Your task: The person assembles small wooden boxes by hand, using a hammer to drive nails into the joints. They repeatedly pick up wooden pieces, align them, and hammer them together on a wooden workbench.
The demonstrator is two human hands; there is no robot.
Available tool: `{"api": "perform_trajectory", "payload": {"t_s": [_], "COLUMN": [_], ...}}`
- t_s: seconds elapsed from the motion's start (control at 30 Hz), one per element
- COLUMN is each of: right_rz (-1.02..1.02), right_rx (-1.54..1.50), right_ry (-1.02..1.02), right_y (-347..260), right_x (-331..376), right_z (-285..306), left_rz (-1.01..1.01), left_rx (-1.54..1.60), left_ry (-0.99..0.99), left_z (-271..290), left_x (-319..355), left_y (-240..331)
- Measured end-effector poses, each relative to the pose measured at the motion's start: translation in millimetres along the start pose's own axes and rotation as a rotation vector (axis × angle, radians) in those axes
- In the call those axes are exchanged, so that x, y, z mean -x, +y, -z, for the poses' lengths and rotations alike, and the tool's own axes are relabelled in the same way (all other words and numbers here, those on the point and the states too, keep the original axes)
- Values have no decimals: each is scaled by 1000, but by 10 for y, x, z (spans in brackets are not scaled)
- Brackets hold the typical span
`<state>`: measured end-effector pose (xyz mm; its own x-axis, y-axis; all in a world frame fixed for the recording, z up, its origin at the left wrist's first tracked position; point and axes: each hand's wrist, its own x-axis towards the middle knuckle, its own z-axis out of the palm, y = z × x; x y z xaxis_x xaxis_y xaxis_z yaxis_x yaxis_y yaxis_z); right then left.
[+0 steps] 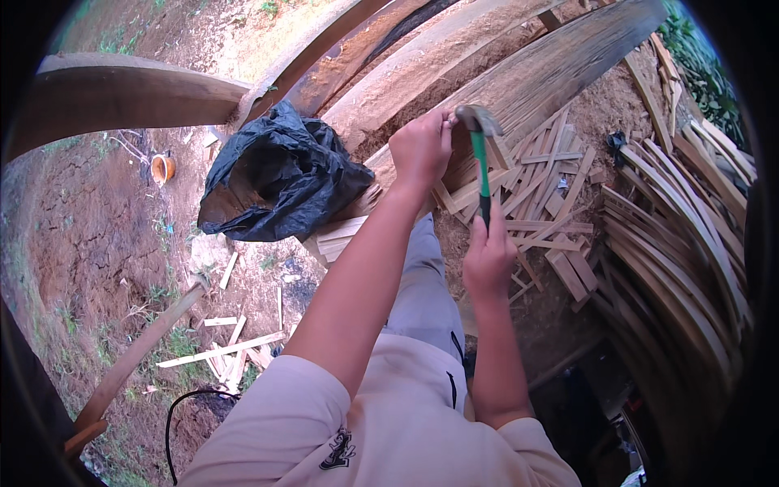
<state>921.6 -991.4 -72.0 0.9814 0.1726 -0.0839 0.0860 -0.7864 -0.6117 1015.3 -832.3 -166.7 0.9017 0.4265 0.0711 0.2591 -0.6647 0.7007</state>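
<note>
So, hammer point(482, 162): green-and-black handle point(484, 180), grey metal head point(480, 120).

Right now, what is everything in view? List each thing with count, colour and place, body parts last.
hammer: one, green-and-black handle, upper centre
plastic bag: one, black, left of centre
long boards: several, brown, top
wide plank: one, brown, upper left
wood strips: many, pale, right of hammer
long slats: many, pale brown, right
wood scraps: several, pale, lower left
pot: one, orange, upper left
pole: one, brown, left
cable: one, black, lower left
leaves: many, green, upper right
shirt: one, pale, bottom
trousers: one pair, greyish, below centre
left grip: one, bare, closed beside hammer's head
right grip: one, bare, around hammer's handle
</note>
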Motion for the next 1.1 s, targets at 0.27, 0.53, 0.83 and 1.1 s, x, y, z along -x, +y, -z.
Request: {"api": "perform_trajectory", "payload": {"t_s": [0.27, 0.53, 0.83, 1.1], "right_rz": [33, -295, -503, -349], "right_rx": [-2, -424, -315, -234], "right_ry": [39, 274, 159, -2], "right_y": [90, 378, 559, 769], "right_x": [100, 253, -250, -1053], "right_z": [-140, 260, 617, 207], "left_rz": [-10, 29, -16, 667], "left_rx": [-29, 47, -57, -228], "left_ry": [-6, -51, -40, -566], "left_z": [-14, 49, 473, 678], "left_x": [16, -1, 162, 358], "left_y": [-44, 23, 94, 255]}}
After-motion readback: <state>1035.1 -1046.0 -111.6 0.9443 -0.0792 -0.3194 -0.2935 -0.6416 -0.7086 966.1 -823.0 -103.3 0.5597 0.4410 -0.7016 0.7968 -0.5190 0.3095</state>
